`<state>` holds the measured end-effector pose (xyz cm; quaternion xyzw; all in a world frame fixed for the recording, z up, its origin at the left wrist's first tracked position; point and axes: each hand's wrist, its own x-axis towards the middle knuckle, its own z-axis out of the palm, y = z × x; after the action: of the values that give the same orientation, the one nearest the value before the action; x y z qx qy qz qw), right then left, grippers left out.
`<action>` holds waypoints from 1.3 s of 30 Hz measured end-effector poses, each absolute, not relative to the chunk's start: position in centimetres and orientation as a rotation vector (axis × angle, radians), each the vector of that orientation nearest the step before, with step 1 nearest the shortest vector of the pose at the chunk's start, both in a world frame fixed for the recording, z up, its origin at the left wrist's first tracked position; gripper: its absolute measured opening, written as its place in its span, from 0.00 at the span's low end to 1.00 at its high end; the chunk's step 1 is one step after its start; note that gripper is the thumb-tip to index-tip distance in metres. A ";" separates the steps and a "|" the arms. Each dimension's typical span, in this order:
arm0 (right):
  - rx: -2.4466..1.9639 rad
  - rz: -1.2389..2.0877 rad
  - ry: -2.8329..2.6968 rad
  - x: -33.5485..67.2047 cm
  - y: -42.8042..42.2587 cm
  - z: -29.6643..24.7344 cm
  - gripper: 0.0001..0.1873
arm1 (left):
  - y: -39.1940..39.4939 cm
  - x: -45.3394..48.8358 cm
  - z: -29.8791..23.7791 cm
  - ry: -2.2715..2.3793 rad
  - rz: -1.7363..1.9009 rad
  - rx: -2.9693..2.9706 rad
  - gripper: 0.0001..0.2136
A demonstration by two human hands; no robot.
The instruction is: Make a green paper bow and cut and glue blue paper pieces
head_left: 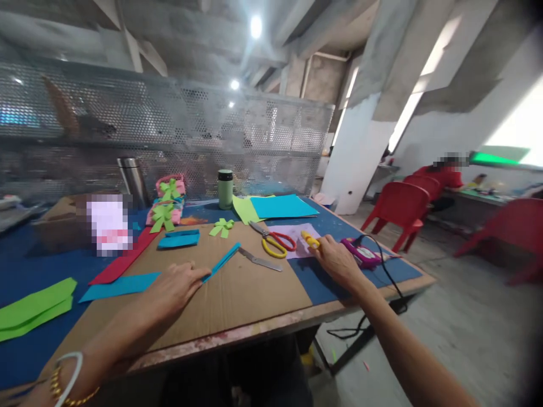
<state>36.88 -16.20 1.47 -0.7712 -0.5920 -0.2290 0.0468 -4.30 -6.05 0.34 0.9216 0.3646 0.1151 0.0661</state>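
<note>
My left hand [178, 285] pinches the near end of a narrow folded blue paper strip [224, 259] over the cardboard sheet [241, 302]. The far end of the strip lies by a flat metal blade [261, 261]. My right hand [339, 259] is closed around a small yellow object [311, 239], whose kind I cannot make out, above a pale lilac sheet [292, 230]. Scissors with red and yellow handles [274, 243] lie between my hands. A green paper bow [222, 227] and a folded blue paper piece [179, 239] rest farther back.
Green strips [38, 308], a red strip [125, 257] and a blue strip [116, 287] lie left. Behind stand a steel flask [132, 180], a green bottle [225, 189] and pink items with green bows [165, 212]. A purple device [360, 252] with a black cable sits right.
</note>
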 end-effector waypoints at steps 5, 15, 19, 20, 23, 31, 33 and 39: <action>-2.364 -0.589 -1.962 39.3 -15.1 0.2 0.14 | -7.0 -3.8 0.7 1.200 0.270 2.772 0.19; -1.932 -0.690 -2.152 30.6 -15.8 5.3 0.15 | -7.9 -3.7 1.5 1.194 0.272 2.767 0.24; -1.342 -0.409 -2.488 23.3 -11.9 5.3 0.20 | -8.1 -3.9 1.7 1.180 0.283 2.785 0.27; -1.291 -0.383 -2.538 22.1 -10.9 4.9 0.18 | -8.1 -3.9 1.7 1.181 0.271 2.789 0.27; -1.270 -0.385 -2.653 20.5 -8.4 3.5 0.13 | -8.0 -3.6 1.8 1.228 0.227 2.775 0.27; -1.323 -0.378 -2.659 21.1 -7.4 1.9 0.11 | -8.6 -3.8 2.5 1.223 0.301 2.747 0.24; -1.340 -0.375 -2.637 21.0 -7.6 1.9 0.12 | -8.6 -3.9 2.5 1.210 0.306 2.757 0.24; -1.490 -0.384 -2.517 20.6 -7.9 2.1 0.12 | -7.0 -3.6 1.0 1.142 0.359 2.802 0.23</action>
<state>20.59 -7.89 2.12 -0.5026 -0.8494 -0.1297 0.0956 -3.64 -6.98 1.02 0.9186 0.3744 0.1177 0.0471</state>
